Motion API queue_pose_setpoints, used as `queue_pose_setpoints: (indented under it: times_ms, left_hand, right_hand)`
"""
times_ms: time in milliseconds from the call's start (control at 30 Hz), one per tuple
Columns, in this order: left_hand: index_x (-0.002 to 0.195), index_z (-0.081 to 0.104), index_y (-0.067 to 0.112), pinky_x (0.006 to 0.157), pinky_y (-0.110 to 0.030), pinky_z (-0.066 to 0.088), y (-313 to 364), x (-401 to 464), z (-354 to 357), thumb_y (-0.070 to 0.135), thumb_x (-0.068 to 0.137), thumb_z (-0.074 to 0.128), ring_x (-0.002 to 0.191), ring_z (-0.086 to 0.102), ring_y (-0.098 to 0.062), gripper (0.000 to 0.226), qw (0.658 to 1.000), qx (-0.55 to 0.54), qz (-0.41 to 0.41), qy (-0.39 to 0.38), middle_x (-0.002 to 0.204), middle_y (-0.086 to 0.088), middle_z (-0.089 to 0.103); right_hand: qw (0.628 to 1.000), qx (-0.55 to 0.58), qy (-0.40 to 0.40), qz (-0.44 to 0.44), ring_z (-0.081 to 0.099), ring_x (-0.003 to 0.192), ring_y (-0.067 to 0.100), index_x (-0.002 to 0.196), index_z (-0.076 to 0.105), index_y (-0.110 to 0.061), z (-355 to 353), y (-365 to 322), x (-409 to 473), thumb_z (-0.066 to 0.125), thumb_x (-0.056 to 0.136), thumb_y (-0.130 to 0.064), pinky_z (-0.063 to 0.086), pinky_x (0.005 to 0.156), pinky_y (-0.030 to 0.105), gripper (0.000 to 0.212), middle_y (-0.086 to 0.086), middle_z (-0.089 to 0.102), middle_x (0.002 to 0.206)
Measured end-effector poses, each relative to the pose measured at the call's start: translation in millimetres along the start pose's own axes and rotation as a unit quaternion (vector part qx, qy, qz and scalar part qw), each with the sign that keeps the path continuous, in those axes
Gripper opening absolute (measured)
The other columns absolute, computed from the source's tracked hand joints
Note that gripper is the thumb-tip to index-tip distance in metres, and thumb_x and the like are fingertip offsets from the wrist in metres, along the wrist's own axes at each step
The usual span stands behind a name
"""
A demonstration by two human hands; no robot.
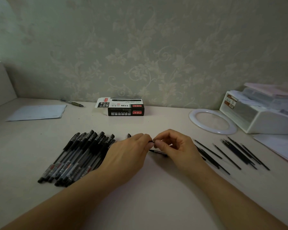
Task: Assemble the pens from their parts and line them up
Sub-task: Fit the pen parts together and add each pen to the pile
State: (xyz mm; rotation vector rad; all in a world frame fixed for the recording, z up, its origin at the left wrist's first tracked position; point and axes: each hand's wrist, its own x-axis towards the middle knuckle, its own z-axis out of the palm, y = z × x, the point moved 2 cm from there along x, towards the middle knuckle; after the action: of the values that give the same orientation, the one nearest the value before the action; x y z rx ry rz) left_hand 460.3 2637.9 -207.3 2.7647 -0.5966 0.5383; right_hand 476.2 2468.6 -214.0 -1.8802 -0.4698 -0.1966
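The pens here look feather-light and stiff, thin plastic that should turn easily between fingertips, and I'd guess the smooth barrels are a bit slippery, so the ribbed or dark ends seem the best place to take hold; the bare refills look slender enough to bend or roll away if pressed carelessly, and their fine tips ought to be spared. In the middle of the table (156, 188) the left hand (130, 151) and the right hand (175, 146) meet, both with fingers curled, pinching a small dark pen part (151, 141) between their fingertips; exactly what piece it is I cannot tell. Just below them another dark refill or pen piece (158, 152) pokes out from under the right hand. To the left lies a crowded heap of pens (78, 156), clear barrels with black caps and grips, overlapping rather than neatly spaced. To the right, loose refills (236, 153) lie scattered, black and needle-thin. At the far edge sits the pen box (125, 107), open.
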Motion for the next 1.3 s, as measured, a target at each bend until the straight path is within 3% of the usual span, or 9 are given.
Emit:
queue_pose_setpoints:
  times_ms: [133, 233, 433, 533, 600, 800, 1000, 1133, 1300]
  left_hand:
    - [0.104, 0.050, 0.029, 0.059, -0.034, 0.047, 1.4, 0.1, -0.5, 0.044, 0.099, 0.023, 0.076, 0.058, -0.014, 0.031, 1.000, -0.004, 0.008, 0.010, 0.095, 0.011, 0.055]
    - [0.106, 0.050, 0.029, 0.060, -0.034, 0.047, 1.6, -0.5, -0.7, 0.044, 0.099, 0.024, 0.077, 0.058, -0.014, 0.031, 1.000, -0.007, 0.014, 0.012, 0.096, 0.011, 0.056]
    - [0.106, 0.050, 0.031, 0.063, -0.036, 0.050, 0.1, -0.6, -0.9, 0.045, 0.099, 0.023, 0.078, 0.058, -0.012, 0.031, 1.000, -0.007, 0.006, 0.010, 0.098, 0.012, 0.056]
    - [0.104, 0.050, 0.029, 0.062, -0.037, 0.049, 1.0, -1.4, -1.5, 0.045, 0.099, 0.023, 0.076, 0.058, -0.013, 0.032, 1.000, -0.016, 0.009, 0.016, 0.095, 0.011, 0.056]
    - [0.104, 0.051, 0.029, 0.061, -0.035, 0.048, 1.9, -1.4, -1.4, 0.045, 0.099, 0.024, 0.076, 0.057, -0.013, 0.032, 1.000, -0.017, 0.013, 0.018, 0.094, 0.011, 0.056]
    - [0.104, 0.051, 0.030, 0.061, -0.034, 0.047, 0.6, -0.6, -0.8, 0.044, 0.100, 0.026, 0.078, 0.058, -0.012, 0.028, 1.000, -0.019, 0.003, 0.016, 0.095, 0.012, 0.056]
    - [0.106, 0.051, 0.030, 0.062, -0.036, 0.048, 1.0, -0.9, -0.4, 0.045, 0.099, 0.025, 0.078, 0.058, -0.014, 0.031, 1.000, -0.019, 0.005, 0.014, 0.096, 0.011, 0.056]
    - [0.110, 0.047, 0.034, 0.059, -0.033, 0.047, 0.3, -1.1, -0.4, 0.045, 0.099, 0.025, 0.078, 0.059, -0.013, 0.027, 1.000, -0.022, -0.002, 0.013, 0.099, 0.012, 0.058]
    - [0.118, 0.040, 0.039, 0.058, -0.037, 0.051, 0.9, -1.7, -2.3, 0.043, 0.100, 0.025, 0.075, 0.060, -0.015, 0.023, 0.999, -0.032, 0.004, 0.022, 0.099, 0.011, 0.059]
  right_hand:
    - [1.000, 0.003, 0.016, 0.014, 0.064, 0.080, 0.009, 0.095, 0.068, -0.033, 0.6, 1.5, 1.8, 0.068, 0.090, -0.032, 0.053, 0.070, 0.020, 0.006, -0.013, 0.071, 0.093]
    - [0.999, -0.008, 0.031, 0.021, 0.062, 0.070, 0.003, 0.082, 0.070, -0.028, 0.9, 0.7, 1.6, 0.059, 0.086, -0.051, 0.049, 0.065, 0.016, 0.025, -0.008, 0.071, 0.078]
    - [1.000, -0.007, 0.008, 0.002, 0.062, 0.078, 0.009, 0.089, 0.069, -0.031, -0.3, 4.2, 1.6, 0.069, 0.090, -0.019, 0.051, 0.067, 0.025, 0.012, -0.012, 0.071, 0.089]
    - [1.000, -0.018, 0.018, 0.011, 0.062, 0.081, 0.006, 0.095, 0.067, -0.034, 0.7, 3.3, 1.2, 0.067, 0.088, -0.041, 0.051, 0.070, 0.021, 0.009, -0.017, 0.070, 0.093]
    - [0.999, -0.035, 0.023, 0.014, 0.063, 0.078, 0.005, 0.086, 0.069, -0.031, 0.9, 2.5, 0.7, 0.060, 0.086, -0.052, 0.050, 0.068, 0.018, 0.023, -0.013, 0.071, 0.085]
    - [1.000, -0.023, 0.005, 0.001, 0.061, 0.075, 0.004, 0.090, 0.070, -0.030, 0.3, 3.7, 1.4, 0.070, 0.089, -0.022, 0.050, 0.064, 0.018, 0.009, -0.015, 0.070, 0.089]
    - [0.999, -0.030, 0.017, 0.019, 0.063, 0.075, 0.003, 0.083, 0.071, -0.030, 1.3, 1.7, 1.5, 0.062, 0.087, -0.048, 0.049, 0.066, 0.015, 0.021, -0.012, 0.072, 0.082]
    - [1.000, -0.014, 0.012, 0.020, 0.064, 0.075, 0.003, 0.087, 0.072, -0.027, 0.6, 2.0, 0.9, 0.067, 0.091, -0.025, 0.051, 0.066, 0.017, 0.007, -0.010, 0.073, 0.081]
    - [0.999, 0.016, 0.042, 0.020, 0.067, 0.074, 0.001, 0.092, 0.071, -0.020, -1.3, -1.4, 1.5, 0.067, 0.090, -0.009, 0.047, 0.063, 0.010, 0.012, -0.006, 0.074, 0.080]
